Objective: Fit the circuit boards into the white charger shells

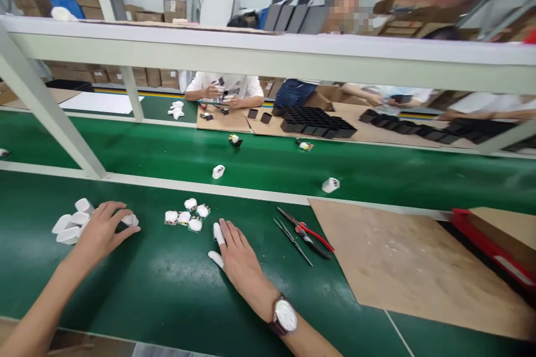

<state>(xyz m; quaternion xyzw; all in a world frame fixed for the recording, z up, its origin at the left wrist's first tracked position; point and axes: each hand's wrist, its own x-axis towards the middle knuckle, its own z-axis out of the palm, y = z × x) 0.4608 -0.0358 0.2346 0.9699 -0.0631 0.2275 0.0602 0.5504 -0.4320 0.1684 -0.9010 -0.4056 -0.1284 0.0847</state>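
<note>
Left hand (103, 228) spread over white shells (69, 226) near mat edge, right hand (237, 251) flat, released, open mat (167, 290) between.

A factory assembly line: green conveyor belt (268, 164), black trays (318, 121), stacked cartons (125, 75).

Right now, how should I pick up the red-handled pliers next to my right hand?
Grip the red-handled pliers around both handles at the lower right end, coming from above with the right hand. They lie flat, jaws pointing up-left, and the tweezers sit close on the left.
</note>
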